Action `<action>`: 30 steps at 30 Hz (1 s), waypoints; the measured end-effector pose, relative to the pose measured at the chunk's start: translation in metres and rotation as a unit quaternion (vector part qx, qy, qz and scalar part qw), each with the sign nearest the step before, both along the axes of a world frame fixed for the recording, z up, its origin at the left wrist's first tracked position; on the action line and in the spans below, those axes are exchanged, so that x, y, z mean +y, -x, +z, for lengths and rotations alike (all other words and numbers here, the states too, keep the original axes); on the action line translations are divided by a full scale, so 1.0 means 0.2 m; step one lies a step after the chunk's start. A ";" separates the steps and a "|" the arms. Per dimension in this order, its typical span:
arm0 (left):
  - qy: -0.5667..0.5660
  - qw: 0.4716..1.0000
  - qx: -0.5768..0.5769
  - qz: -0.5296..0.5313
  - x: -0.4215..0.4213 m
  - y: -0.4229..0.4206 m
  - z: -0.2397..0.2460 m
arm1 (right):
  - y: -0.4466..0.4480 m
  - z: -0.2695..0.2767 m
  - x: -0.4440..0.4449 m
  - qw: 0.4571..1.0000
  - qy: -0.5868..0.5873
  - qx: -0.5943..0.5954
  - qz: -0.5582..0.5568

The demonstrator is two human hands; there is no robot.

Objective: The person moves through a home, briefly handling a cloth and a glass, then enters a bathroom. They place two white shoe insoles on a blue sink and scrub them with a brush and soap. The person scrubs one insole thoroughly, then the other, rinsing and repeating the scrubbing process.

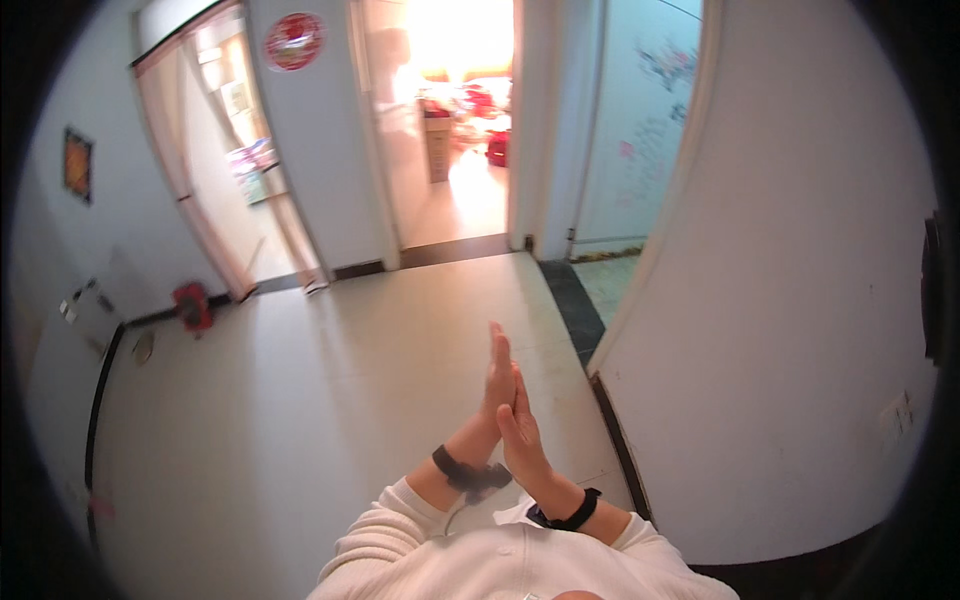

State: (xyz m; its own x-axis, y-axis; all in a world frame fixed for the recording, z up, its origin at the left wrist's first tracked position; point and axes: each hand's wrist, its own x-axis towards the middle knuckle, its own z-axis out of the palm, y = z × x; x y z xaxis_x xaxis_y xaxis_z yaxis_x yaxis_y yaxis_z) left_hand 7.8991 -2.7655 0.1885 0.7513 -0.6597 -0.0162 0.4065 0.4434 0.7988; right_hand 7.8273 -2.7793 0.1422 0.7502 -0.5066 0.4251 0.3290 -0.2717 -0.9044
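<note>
My left hand (pixel 500 379) and my right hand (pixel 523 442) meet in front of my body, palm against palm. Their fingers are extended and point away from me. No object shows in either hand, though the facing palms are mostly hidden. A black strap with a blurred device (pixel 472 478) is around my left wrist. Another black strap (pixel 579 511) circles my right wrist, with a small dark device on its inner side. White sleeves (pixel 397 525) are pushed up both forearms. Beneath the hands lies a pale, glossy tiled floor (pixel 337 405).
Ahead are a curtained doorway (pixel 161 112), a bright doorway with a cardboard box (pixel 439 146), and a patterned door (pixel 645 142) at right. A white wall (pixel 765 315) stands close on my right. A red object (pixel 194 307) rests by the left wall.
</note>
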 end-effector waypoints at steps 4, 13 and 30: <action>0.013 0.960 -0.270 0.079 -0.59 -0.38 -0.12 | -0.43 -0.01 -0.62 0.950 -0.274 -0.069 0.136; 0.117 0.993 0.013 -0.019 -1.66 -1.44 -0.18 | -1.48 0.13 -1.75 0.703 -0.527 -0.162 0.449; 0.046 0.829 -0.524 -0.192 -3.70 -2.92 -0.34 | -2.95 -0.28 -3.69 0.775 -0.586 -0.228 0.072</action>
State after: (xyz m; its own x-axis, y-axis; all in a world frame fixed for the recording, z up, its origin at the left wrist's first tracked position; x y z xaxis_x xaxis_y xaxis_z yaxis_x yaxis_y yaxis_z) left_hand 8.4840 -3.5046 0.1206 0.0560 -0.8158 0.5756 -0.3640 0.5202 0.7726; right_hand 8.4177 -3.5173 0.0863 0.7421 -0.6698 -0.0253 0.6370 0.7166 -0.2841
